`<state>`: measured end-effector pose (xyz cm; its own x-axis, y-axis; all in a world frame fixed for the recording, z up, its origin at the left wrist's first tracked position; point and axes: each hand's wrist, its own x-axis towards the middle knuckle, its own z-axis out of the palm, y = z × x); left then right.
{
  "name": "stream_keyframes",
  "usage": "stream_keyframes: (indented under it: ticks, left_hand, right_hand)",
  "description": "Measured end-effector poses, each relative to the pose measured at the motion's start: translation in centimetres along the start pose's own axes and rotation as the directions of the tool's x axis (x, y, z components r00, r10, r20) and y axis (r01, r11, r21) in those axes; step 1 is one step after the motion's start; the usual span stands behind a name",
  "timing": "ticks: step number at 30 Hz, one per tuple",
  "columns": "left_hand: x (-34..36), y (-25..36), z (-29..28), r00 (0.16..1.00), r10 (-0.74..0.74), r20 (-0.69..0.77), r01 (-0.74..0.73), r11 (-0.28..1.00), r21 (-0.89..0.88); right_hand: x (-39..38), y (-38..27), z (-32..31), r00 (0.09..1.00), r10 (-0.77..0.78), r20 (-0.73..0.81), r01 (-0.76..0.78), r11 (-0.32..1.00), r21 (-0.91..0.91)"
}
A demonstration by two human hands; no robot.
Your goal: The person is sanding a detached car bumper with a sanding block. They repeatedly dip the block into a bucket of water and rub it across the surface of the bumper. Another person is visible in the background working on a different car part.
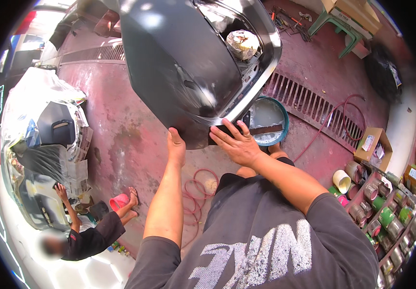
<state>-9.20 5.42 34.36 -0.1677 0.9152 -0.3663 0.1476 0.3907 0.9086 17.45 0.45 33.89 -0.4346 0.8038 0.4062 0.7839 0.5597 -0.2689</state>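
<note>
A large dark grey car body part (179, 62), smooth and partly glossy, fills the upper middle. My left hand (176, 147) is closed on its near lower edge, thumb up against the surface and the other fingers hidden behind it. My right hand (239, 144) presses a black pad (212, 140), perhaps sandpaper, on the near corner; the fingers lie over most of it. Just beyond that hand, a teal basin (286, 120) holds cloudy water, with a dark flat strip (265, 130) across it.
On the left, another person (102, 236) crouches at a partly covered car (49, 183), a pink bucket (119, 202) close by. Red hose (200, 192) coils on the floor. Right are a floor grate (309, 103), an open cardboard box (374, 147), racked paint cans (386, 216) and a green stool (345, 29).
</note>
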Motion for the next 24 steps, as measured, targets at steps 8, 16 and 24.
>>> stream_keyframes:
  ticks: [8, 16, 24]
  left_hand:
    - [-0.1, 0.1, 0.5, 1.000, 0.007, -0.010, -0.008, 0.999, -0.051]
    - [1.5, -3.7, -1.7, 1.000, 0.014, 0.018, -0.013, 1.000, -0.012]
    - [2.0, -4.9, -1.8, 0.999, 0.039, -0.002, -0.039, 0.999, -0.017]
  right_hand:
    - [1.6, -0.9, 0.1, 0.998, 0.057, -0.002, -0.057, 0.998, 0.023]
    - [-2.8, 6.0, -3.0, 0.948, 0.289, -0.134, -0.235, 0.919, 0.317]
    - [1.3, 5.5, -3.5, 0.984, 0.172, -0.040, -0.172, 0.985, -0.008]
